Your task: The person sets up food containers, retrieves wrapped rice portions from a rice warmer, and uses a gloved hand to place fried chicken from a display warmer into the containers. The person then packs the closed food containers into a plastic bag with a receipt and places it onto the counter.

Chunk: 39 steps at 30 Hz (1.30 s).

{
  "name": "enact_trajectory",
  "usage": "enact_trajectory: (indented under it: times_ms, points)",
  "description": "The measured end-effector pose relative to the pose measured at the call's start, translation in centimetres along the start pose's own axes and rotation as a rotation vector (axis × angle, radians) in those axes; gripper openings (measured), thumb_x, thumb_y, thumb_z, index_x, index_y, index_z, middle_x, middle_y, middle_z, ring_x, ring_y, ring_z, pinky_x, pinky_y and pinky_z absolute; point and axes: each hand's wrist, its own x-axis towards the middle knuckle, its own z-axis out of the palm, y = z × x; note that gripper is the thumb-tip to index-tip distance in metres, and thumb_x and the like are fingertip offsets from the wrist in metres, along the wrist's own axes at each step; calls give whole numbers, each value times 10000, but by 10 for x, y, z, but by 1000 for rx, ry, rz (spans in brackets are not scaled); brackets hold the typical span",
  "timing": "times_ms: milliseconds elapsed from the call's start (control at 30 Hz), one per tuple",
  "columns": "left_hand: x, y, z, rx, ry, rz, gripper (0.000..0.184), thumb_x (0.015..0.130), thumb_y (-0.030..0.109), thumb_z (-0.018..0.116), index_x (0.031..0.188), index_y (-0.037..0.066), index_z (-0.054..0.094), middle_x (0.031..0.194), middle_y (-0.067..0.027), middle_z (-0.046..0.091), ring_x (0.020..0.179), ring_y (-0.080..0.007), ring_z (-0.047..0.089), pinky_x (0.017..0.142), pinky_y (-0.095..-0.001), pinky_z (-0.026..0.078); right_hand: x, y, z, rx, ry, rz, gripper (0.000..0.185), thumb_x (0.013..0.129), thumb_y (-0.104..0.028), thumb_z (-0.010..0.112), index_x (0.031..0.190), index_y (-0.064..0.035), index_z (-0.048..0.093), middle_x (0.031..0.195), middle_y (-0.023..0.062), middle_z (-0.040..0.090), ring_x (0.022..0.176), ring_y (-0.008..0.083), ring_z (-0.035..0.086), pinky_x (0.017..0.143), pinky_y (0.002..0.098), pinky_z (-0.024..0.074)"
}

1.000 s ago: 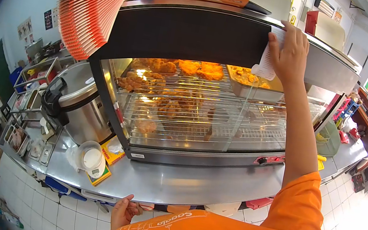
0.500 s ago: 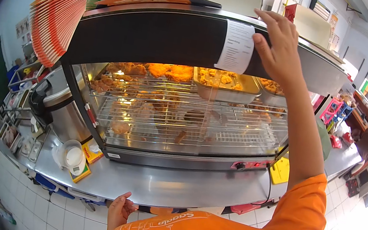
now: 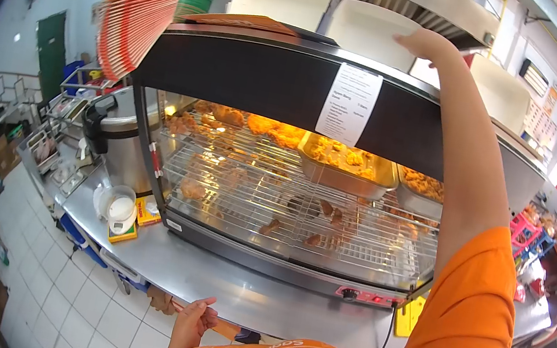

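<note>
The receipt [image 3: 349,104] hangs on the warmer [image 3: 252,72], below and left of the right grip [image 3: 424,45] by a white box [image 3: 367,29]; the left grip [image 3: 195,318] is low down. Whether either's closed, I can't tell from here.

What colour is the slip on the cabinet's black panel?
The slip is white with dark print, clearest in the head view.
</note>
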Motion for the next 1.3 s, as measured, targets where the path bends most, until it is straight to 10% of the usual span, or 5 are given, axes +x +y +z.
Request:
enact_trajectory:
  times_ms: [433,700,967,1167,1300]
  points:
    - [-22,10,9,380,80,309,346,958,188,557,1245,-5,553,893,-25,630,758,-103,600,707,-261,503,88,101,5,121,127,27,446,958,-378,450,1254,-61,554,1182,157,598,1004,332,614,709,445,594]
    - [35,323,201,1319,283,2059,731,810,138,690,1447,90,334,1273,-212,529,1167,-357,518,985,-424,416,5,51,-13,397,204,205,435,956,-363,464,1249,-54,553,1165,162,597,996,338,613,720,456,595]
    - [115,417,272,2014,-13,1568,145,909,177,586,1020,87,613,938,-153,652,894,-343,626,772,-425,490,16,79,5,438,84,59,530,978,-382,415,1309,31,447,1291,186,492,1091,378,548,758,487,598]
    - [126,421,264,1950,92,1823,183,922,215,559,830,61,593,787,-140,638,762,-349,628,692,-436,486,29,100,6,222,89,-12,563,974,-399,407,1274,74,456,1194,214,554,990,365,590,746,469,597]
    - [104,421,276,2218,226,1434,205,783,220,609,943,137,706,901,-172,684,840,-343,663,727,-449,513,35,107,6,246,193,-24,551,976,-418,383,1255,45,491,1192,206,563,990,366,592,702,481,592]
